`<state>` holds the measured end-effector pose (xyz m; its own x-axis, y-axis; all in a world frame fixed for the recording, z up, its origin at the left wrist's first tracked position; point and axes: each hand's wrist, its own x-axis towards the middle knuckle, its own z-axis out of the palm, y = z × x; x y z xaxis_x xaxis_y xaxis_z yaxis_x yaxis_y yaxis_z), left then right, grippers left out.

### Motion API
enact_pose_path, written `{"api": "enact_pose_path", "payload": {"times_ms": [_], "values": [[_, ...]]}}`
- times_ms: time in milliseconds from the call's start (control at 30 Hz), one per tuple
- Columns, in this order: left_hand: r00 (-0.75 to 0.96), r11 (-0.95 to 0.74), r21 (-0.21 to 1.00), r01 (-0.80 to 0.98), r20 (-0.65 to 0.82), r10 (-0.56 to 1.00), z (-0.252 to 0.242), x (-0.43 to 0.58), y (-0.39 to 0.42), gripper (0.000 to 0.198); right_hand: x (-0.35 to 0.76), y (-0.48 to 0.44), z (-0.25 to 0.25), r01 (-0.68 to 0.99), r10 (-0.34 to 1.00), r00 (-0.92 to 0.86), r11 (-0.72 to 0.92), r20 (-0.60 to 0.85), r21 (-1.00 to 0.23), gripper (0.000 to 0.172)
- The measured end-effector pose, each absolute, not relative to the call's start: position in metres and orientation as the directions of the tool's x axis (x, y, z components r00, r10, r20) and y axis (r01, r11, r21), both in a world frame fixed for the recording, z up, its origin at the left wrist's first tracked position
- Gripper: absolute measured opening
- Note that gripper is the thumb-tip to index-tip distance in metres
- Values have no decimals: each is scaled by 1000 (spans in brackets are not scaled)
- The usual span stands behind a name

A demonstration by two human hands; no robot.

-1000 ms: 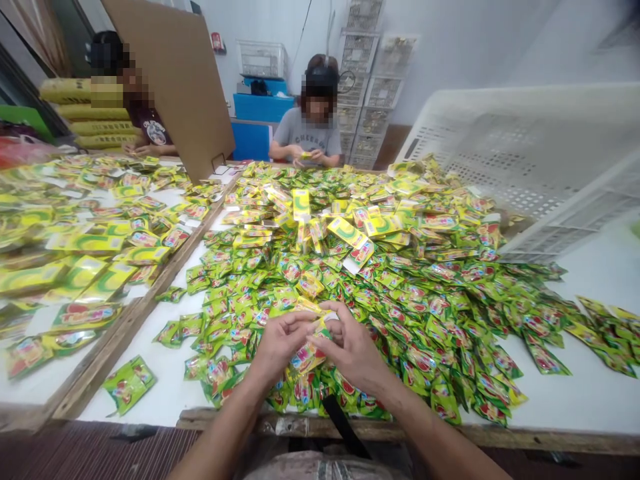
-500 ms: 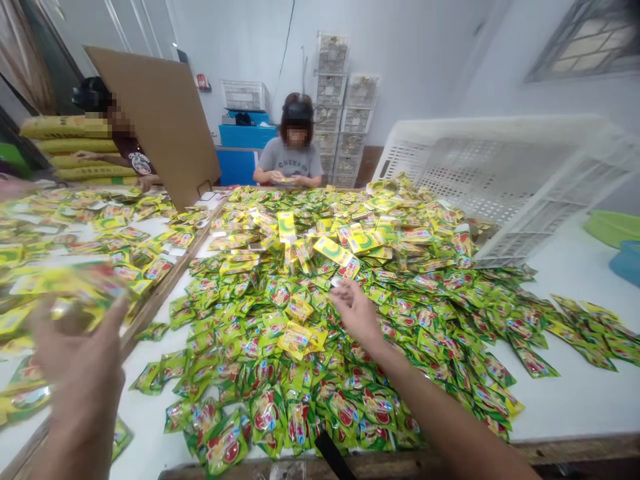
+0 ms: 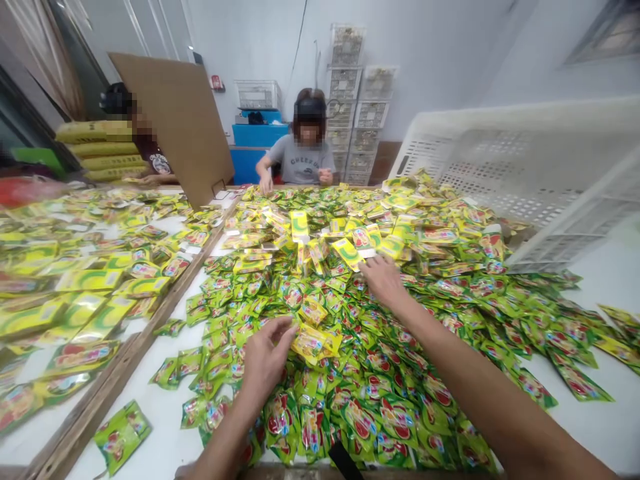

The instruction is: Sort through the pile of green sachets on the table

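My left hand (image 3: 267, 353) is over the heap of green packets (image 3: 360, 413), next to a yellow packet (image 3: 315, 343). Its thumb and curled fingers stand apart with nothing between them. Farther forward, my right hand (image 3: 384, 281) reaches the yellow boxes behind the green packets. Its bent fingers close at the white end of a small yellow box (image 3: 362, 239) with a red picture; the fingertips are partly hidden. More flat yellow boxes (image 3: 300, 225) lie around it. A single green packet (image 3: 121, 437) rests on the white tabletop at lower left.
A wooden strip (image 3: 130, 360) divides the table; yellow boxes (image 3: 90, 317) cover its left side. A white perforated crate (image 3: 465, 167) stands tilted at right. A co-worker (image 3: 307, 157) sits opposite. Another person (image 3: 160, 163) is partly behind a cardboard sheet (image 3: 175, 120).
My left hand has moved from the boxes on the left, where it held something blurred, to the green heap. My right hand has moved slightly forward to the yellow boxes. The co-worker's hands have parted.
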<state>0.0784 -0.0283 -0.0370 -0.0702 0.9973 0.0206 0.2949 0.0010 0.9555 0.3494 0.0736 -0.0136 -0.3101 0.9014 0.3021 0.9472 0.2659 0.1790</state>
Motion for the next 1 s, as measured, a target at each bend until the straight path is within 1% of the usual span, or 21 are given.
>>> {"api": "enact_pose_path", "payload": {"times_ms": [33,67,100,133,167,200,233,267,300,333,400,467,533,600,667,767,833,900,1000], "values": [[-82,-16,951,310,44,996,-35,79,-28,33,345,67,-9,973,903,-226,224,365,49,15],[-92,-31,954,298,61,994,-33,81,-27,34,337,59,-5,974,905,-125,189,407,-122,17],[-90,-43,967,251,68,994,-30,84,-26,38,327,49,-1,931,911,-15,163,411,-327,22],[-69,-49,985,166,61,996,-28,88,-24,45,315,40,1,832,931,60,152,359,-534,26],[-30,-36,998,54,38,999,-26,92,-23,53,301,30,3,686,962,45,165,268,-709,29],[21,-1,998,-64,2,1000,-24,96,-21,59,286,21,3,523,983,-19,164,181,-837,30],[69,49,985,-166,-38,997,-22,99,-20,62,273,14,2,403,986,-79,163,143,-901,30],[99,99,966,-239,-77,992,-22,101,-20,60,262,9,-1,344,987,-92,157,134,-926,30],[106,140,949,-284,-114,988,-22,101,-21,57,253,7,-5,344,989,-59,145,133,-928,30],[90,166,939,-302,-145,985,-23,98,-22,54,248,6,-11,396,990,0,130,142,-909,32],[21,179,939,-293,-181,983,-27,87,-27,48,244,8,-26,554,981,96,88,168,-828,35],[-43,191,947,-258,-209,977,-32,73,-32,44,247,13,-41,665,978,74,98,196,-740,35],[-75,206,952,-229,-228,971,-36,61,-37,44,251,17,-52,689,972,24,151,232,-709,33],[-84,208,956,-206,-229,970,-40,53,-40,44,254,17,-56,653,970,28,164,240,-739,32],[-78,198,963,-181,-214,974,-42,50,-41,44,256,15,-52,551,982,58,119,181,-826,31],[-33,188,976,-112,-193,981,-42,51,-43,39,258,9,-38,272,996,73,33,55,-962,32],[36,182,979,-93,-180,983,-41,52,-45,37,258,3,-29,134,1000,4,11,12,-991,35],[92,186,974,-127,-175,980,-39,53,-47,37,257,-2,-24,130,992,-123,22,6,-991,33],[140,221,957,-191,-196,971,-37,52,-52,37,257,-6,-21,279,955,-298,87,0,-956,23]]}}
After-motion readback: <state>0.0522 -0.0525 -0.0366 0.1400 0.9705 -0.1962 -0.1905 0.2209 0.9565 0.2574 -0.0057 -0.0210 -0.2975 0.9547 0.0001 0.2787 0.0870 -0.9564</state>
